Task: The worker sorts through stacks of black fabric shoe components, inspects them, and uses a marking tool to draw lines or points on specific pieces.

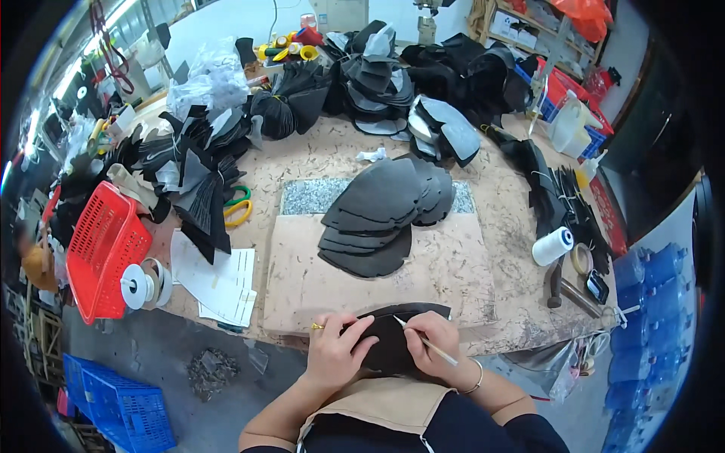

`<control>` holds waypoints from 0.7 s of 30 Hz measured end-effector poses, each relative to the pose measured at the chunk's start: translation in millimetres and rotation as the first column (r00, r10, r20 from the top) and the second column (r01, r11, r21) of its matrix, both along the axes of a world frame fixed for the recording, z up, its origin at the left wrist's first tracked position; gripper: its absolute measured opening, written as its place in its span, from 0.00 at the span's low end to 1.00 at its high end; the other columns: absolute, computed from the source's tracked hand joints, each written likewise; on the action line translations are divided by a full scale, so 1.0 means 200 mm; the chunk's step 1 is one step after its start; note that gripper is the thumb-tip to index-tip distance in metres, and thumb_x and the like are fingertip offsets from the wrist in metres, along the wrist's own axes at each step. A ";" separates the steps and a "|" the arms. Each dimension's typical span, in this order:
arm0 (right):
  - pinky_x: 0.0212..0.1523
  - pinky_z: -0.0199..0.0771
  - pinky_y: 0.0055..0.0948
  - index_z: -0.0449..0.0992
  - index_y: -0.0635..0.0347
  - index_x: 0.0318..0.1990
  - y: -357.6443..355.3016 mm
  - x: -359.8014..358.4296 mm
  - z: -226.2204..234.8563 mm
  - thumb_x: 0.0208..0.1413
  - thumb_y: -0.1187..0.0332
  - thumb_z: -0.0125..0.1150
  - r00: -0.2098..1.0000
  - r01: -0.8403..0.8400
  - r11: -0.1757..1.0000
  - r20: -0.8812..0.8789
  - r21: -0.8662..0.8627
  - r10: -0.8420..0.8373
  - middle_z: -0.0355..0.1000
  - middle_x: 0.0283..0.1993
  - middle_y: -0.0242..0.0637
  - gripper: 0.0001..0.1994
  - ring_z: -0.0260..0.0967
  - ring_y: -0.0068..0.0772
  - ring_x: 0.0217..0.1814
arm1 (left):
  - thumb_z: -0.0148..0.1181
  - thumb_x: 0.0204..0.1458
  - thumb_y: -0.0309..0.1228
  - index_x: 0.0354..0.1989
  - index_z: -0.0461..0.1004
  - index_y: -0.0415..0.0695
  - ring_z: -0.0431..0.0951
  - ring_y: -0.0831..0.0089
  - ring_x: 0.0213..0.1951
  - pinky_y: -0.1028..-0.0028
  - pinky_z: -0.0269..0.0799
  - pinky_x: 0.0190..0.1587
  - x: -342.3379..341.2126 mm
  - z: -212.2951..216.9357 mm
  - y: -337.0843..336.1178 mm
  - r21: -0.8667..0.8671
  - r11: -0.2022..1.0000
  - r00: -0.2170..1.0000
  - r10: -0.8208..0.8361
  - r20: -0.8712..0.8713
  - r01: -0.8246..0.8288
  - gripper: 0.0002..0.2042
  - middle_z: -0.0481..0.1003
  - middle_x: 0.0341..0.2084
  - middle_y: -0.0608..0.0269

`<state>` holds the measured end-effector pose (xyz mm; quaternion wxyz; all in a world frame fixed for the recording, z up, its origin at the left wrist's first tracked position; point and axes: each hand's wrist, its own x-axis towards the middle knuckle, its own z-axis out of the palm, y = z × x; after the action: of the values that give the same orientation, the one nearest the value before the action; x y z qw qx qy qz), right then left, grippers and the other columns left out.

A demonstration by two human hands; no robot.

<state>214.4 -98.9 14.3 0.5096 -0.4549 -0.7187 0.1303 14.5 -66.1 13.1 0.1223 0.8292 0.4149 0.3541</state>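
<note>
Both hands work at the near edge of the tabletop, a worn, speckled tan surface. The left hand lies with fingers spread and pressed flat on a curved black cut piece, a thin, matte sheet with a rounded outline that hangs partly over the edge toward the person's lap. The right hand is curled, its fingers pinching a slim pale stick-like tool that slants across the knuckles with its tip toward the black piece; a thin bracelet circles that wrist. Both forearms come up from the lower edge, elbows bent outward. The piece rests on a smooth brown board laid over the tabletop, and farther back on that board sits a fanned stack of dark grey rounded pieces, overlapping like scales, partly covering a grey speckled stone slab. To the left are white paper sheets, a red plastic mesh basket and rolls of white tape. To the right stands a white thread spool. Heaps of black fabric cuttings crowd the far side.
</note>
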 end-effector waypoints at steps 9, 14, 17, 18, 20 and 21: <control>0.24 0.69 0.32 0.70 0.63 0.31 0.01 0.00 0.00 0.47 0.79 0.60 1.000 0.004 1.000 0.012 0.007 -0.004 0.70 0.26 0.41 0.06 0.69 0.41 0.24 | 0.72 0.35 0.30 0.38 0.79 0.46 0.67 0.65 0.34 0.70 0.65 0.36 0.01 -0.01 0.01 0.034 0.999 0.999 -0.001 0.046 -0.001 0.18 0.69 0.31 0.64; 0.23 0.68 0.31 0.70 0.63 0.31 0.01 0.01 0.00 0.45 0.79 0.60 0.999 -0.028 1.000 0.019 -0.006 0.028 0.69 0.24 0.41 0.06 0.68 0.41 0.22 | 0.72 0.35 0.30 0.38 0.79 0.46 0.67 0.65 0.34 0.69 0.65 0.36 0.01 0.00 0.02 0.006 1.000 0.998 -0.008 0.065 0.008 0.18 0.69 0.31 0.64; 0.23 0.68 0.31 0.70 0.63 0.31 0.01 0.02 0.01 0.46 0.80 0.59 1.000 -0.025 1.000 -0.012 0.006 0.026 0.69 0.24 0.40 0.05 0.68 0.39 0.22 | 0.72 0.35 0.29 0.38 0.79 0.46 0.67 0.64 0.34 0.67 0.64 0.36 0.02 0.02 0.02 0.009 1.000 0.998 0.013 0.053 -0.014 0.17 0.70 0.31 0.63; 0.23 0.68 0.31 0.70 0.63 0.31 0.00 0.03 0.01 0.46 0.80 0.59 1.000 -0.024 1.000 -0.013 0.009 0.024 0.69 0.24 0.40 0.05 0.68 0.39 0.22 | 0.72 0.35 0.29 0.38 0.79 0.46 0.67 0.64 0.34 0.67 0.64 0.36 0.02 0.03 0.02 0.013 1.000 0.999 0.011 0.052 -0.012 0.17 0.70 0.31 0.63; 0.24 0.68 0.29 0.70 0.63 0.33 -0.03 0.06 0.02 0.49 0.79 0.57 0.991 -0.020 0.999 -0.131 0.043 0.026 0.69 0.26 0.40 0.04 0.68 0.36 0.24 | 0.71 0.35 0.29 0.35 0.78 0.45 0.67 0.62 0.35 0.66 0.64 0.37 0.02 0.05 0.02 -0.009 1.000 1.000 -0.011 0.017 0.011 0.15 0.70 0.31 0.63; 0.24 0.68 0.29 0.70 0.63 0.33 -0.05 0.08 0.04 0.49 0.79 0.57 0.991 -0.016 0.999 -0.131 0.051 0.023 0.69 0.26 0.40 0.04 0.68 0.36 0.24 | 0.71 0.35 0.29 0.35 0.78 0.45 0.67 0.62 0.35 0.66 0.64 0.37 0.02 0.07 0.04 0.000 1.000 1.000 -0.015 0.017 0.015 0.15 0.70 0.31 0.63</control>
<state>230.2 -109.0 22.1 0.5659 -0.4252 -0.6909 0.1470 18.5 -58.5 26.6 0.1286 0.8293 0.4077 0.3599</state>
